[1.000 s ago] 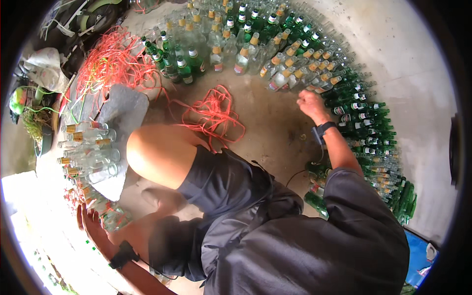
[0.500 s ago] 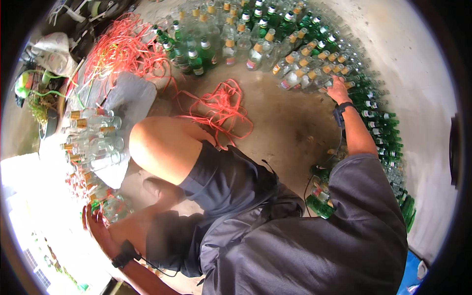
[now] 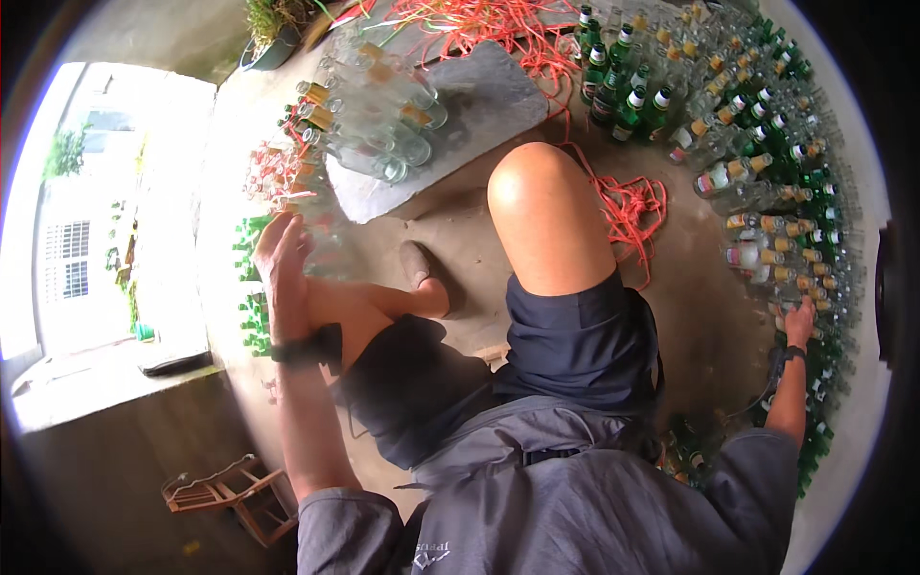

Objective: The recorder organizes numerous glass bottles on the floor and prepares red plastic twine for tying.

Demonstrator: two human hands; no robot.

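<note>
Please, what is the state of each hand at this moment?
Left hand: loosely open, nothing visible in it.
Right hand: at the clear bottles; whether it grips one cannot be told.

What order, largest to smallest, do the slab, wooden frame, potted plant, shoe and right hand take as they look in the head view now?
1. Slab
2. Wooden frame
3. Potted plant, cut by the picture's edge
4. Shoe and right hand: too alike to rank
</note>
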